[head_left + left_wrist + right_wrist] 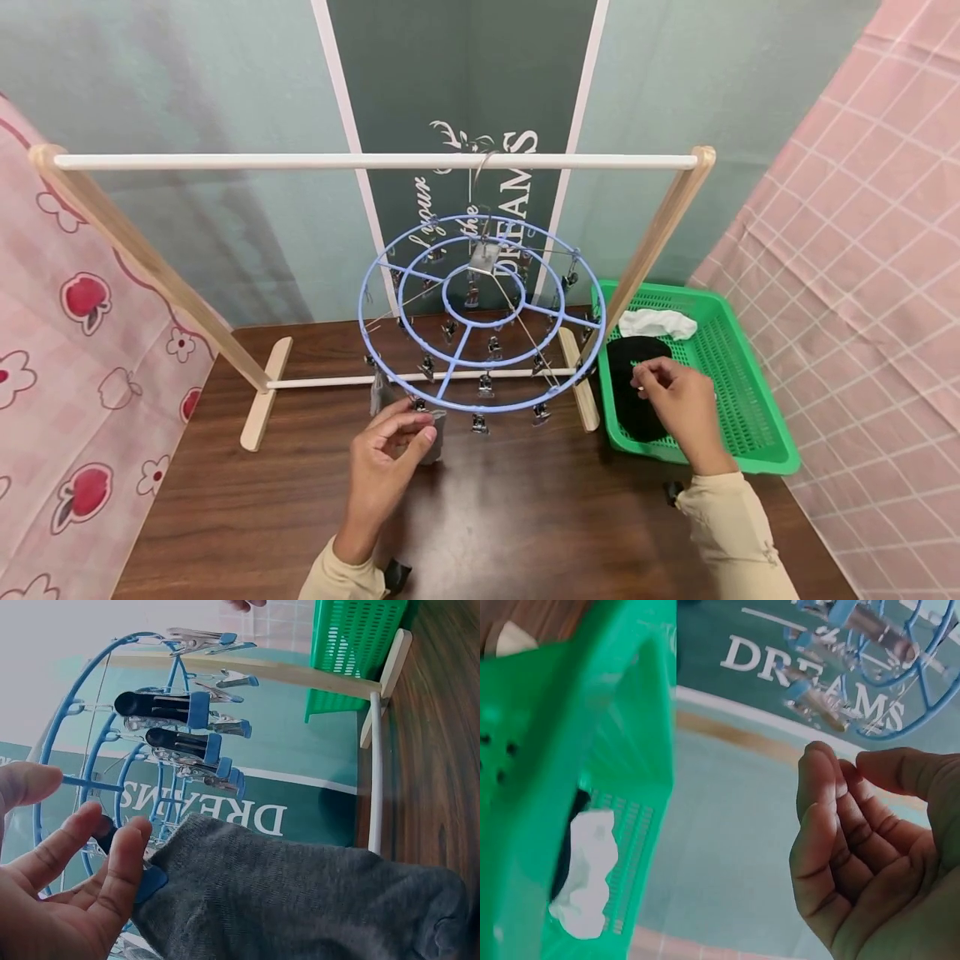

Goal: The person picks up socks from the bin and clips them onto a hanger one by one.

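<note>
A round blue clip hanger (pixel 483 408) hangs from the white bar. My left hand (pixel 382 471) is at its front left rim, the fingers around a clip that bears a grey sock (pixel 300 889); the thumb stands away from the clip in the left wrist view. Another grey cloth (pixel 380 393) hangs from a clip just left of it. Over the green basket (pixel 761 392), my right hand (pixel 877 847) has loosely bent fingers with nothing between them. Beneath it lies a black cloth (pixel 628 396), and a white cloth (pixel 656 323) is behind.
The wooden stand's white top bar (pixel 262 162) spans above the hanger, its right post (pixel 656 233) beside the basket. A white lower bar (pixel 322 382) runs behind my left hand. Several clips hang around the rings. Patterned cloths flank the brown table (pixel 510 517).
</note>
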### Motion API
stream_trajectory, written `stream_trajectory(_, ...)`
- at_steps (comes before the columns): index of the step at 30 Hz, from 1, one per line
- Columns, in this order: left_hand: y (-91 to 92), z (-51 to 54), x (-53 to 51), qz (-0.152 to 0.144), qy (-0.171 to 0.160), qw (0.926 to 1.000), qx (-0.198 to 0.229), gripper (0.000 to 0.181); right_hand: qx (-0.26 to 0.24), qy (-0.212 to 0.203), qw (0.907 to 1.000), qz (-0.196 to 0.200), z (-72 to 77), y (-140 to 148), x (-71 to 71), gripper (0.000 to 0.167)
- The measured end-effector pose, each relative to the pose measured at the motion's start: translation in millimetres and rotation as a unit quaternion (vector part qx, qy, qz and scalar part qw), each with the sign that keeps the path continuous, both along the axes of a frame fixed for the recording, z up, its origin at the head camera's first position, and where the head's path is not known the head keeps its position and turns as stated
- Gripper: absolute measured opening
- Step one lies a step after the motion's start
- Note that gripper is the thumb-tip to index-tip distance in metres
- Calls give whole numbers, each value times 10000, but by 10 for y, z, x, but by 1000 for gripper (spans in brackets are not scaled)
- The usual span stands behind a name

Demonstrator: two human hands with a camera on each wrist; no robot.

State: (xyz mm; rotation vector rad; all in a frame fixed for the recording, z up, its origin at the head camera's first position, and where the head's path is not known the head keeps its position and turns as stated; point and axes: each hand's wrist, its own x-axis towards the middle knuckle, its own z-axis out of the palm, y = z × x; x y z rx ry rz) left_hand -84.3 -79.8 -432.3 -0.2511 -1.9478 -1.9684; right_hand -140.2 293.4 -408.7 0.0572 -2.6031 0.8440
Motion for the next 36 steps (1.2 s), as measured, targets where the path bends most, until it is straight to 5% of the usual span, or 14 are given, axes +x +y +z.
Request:
stream_trajectory(9, -12, -28, -1, 17, 120, 9999, -81, 21, 465, 177, 9971, -583, 86, 150, -163, 20)
stream_trajectory(19, -14, -44, -47, 116, 481, 9964, -682, 44, 772, -1033, 9907, -433, -19, 216, -272, 25)
stream_trajectory(28, 35, -79, -70, 353, 532, 9936, -928, 45, 1359, -2088, 9683, -209, -39, 262, -446, 42)
stream_trajectory(36, 63, -110, -72, 389, 464, 9935, -959, 42, 1512, -2616, 9532, -98, 31, 266, -576, 49)
